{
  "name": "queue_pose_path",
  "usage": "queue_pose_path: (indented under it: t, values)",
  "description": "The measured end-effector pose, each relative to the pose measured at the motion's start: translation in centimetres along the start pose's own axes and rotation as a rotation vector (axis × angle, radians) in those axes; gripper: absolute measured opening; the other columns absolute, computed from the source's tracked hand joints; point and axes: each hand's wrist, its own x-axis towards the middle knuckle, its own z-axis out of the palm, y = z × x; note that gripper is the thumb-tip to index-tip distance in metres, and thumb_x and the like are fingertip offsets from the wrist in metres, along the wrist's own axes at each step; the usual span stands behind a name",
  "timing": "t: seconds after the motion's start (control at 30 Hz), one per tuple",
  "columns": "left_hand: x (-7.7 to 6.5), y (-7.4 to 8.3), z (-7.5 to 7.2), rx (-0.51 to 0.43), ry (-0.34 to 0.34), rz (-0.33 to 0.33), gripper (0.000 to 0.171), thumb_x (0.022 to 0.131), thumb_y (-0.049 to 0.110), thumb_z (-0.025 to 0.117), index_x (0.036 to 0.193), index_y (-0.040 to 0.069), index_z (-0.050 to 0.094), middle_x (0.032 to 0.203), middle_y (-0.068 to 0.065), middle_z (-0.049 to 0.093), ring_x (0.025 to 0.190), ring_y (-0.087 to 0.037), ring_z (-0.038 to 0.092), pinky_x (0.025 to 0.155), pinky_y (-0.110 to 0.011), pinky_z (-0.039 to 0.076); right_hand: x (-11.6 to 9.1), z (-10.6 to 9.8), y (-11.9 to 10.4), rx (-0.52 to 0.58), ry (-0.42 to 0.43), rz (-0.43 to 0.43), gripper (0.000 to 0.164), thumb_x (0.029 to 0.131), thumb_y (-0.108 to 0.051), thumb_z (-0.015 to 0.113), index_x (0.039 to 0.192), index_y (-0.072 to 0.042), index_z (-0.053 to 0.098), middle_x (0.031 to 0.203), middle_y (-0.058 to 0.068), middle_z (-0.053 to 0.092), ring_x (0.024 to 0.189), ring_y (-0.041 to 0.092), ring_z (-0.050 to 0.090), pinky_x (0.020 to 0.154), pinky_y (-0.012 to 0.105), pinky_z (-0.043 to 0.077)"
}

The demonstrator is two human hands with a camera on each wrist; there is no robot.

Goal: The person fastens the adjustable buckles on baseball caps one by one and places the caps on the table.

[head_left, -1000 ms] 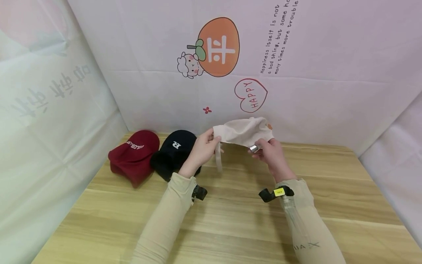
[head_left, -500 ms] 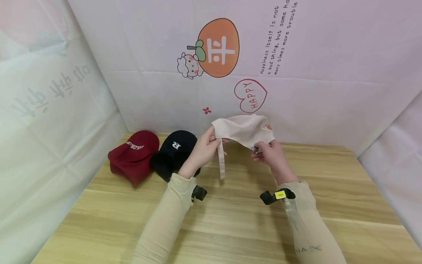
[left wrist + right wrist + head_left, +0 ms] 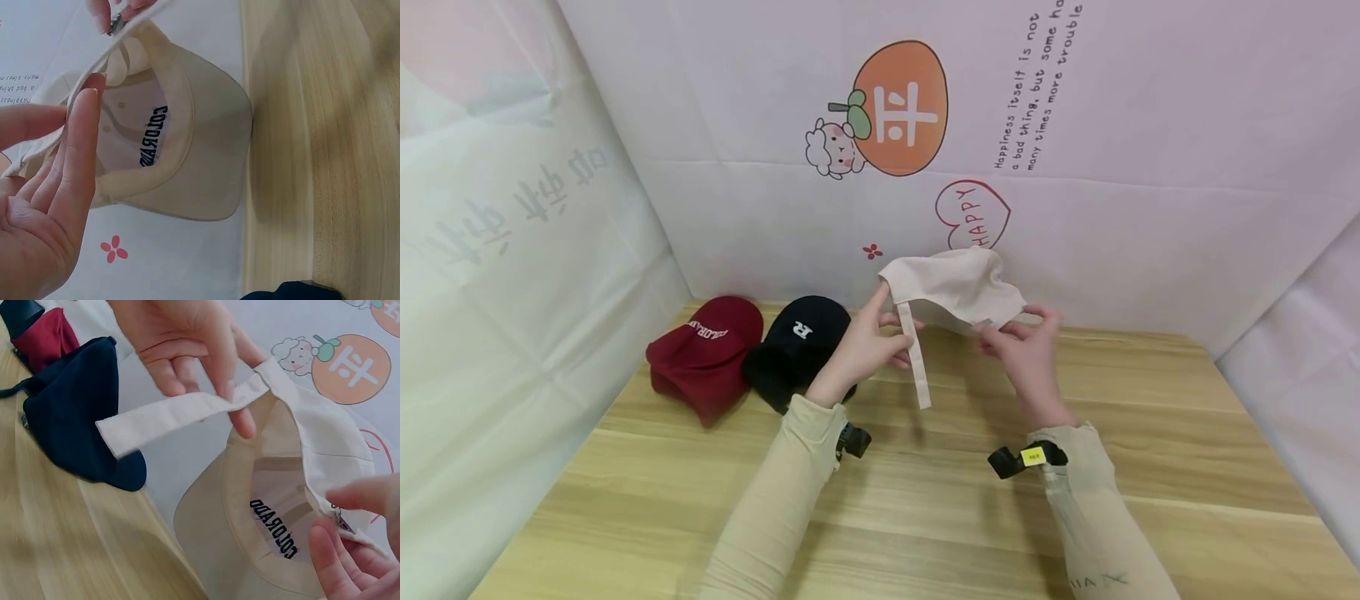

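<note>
Your hands are apart, each pinching the cream cap [image 3: 951, 279], which is held up between them. Your left hand [image 3: 863, 343] has the strap [image 3: 920, 367] between thumb and finger, near where it joins the cap — the loose end hangs down beside that hand. Your right hand [image 3: 1028, 354] pinches the opposite edge, at the metal clasp [image 3: 340, 519]. Dark lettering [image 3: 273, 531] shows inside, between your two grips. Left of your left hand sits the black cap [image 3: 801, 342] — the red cap [image 3: 707, 350] lies farther out.
</note>
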Motion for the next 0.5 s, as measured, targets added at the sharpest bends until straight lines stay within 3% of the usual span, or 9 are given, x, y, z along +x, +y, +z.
queue_pose_path:
  t: [0.2, 0.37, 0.5]
  values:
    - [0.1, -0.3, 0.3, 0.009, 0.010, 0.018, 0.097, 0.079, -0.012, 0.066, 0.142, 0.046, 0.022, 0.091, -0.009, 0.068, 0.061, -0.036, 0.065, 0.056, -0.047, 0.055, -0.3, 0.0, -0.5, -0.172, -0.037, 0.009, 0.048, 0.076, -0.004, 0.077, 0.111, 0.005, 0.046, 0.080, 0.010, 0.059, 0.071, 0.018, 0.063, 0.069, 0.029, 0.055]
    - [-0.7, 1.1, 0.8, 0.010, -0.010, 0.030, 0.104, 0.078, -0.015, 0.066, 0.147, 0.041, 0.013, 0.087, -0.017, 0.067, 0.066, -0.043, 0.064, 0.056, -0.043, 0.055, 0.3, -0.5, 0.7, -0.333, -0.036, 0.005, 0.047, 0.075, -0.018, 0.080, 0.110, 0.001, 0.054, 0.078, 0.007, 0.060, 0.070, 0.014, 0.060, 0.067, 0.027, 0.051]
    - [-1.3, 2.5, 1.0, 0.011, -0.020, 0.011, 0.107, 0.076, -0.016, 0.068, 0.149, 0.035, 0.010, 0.090, -0.023, 0.064, 0.065, -0.040, 0.064, 0.057, -0.040, 0.056, 0.4, -0.6, 1.2, -0.401, -0.035, -0.005, 0.046, 0.072, -0.023, 0.083, 0.105, -0.003, 0.058, 0.080, 0.006, 0.059, 0.070, 0.012, 0.057, 0.063, 0.025, 0.046]
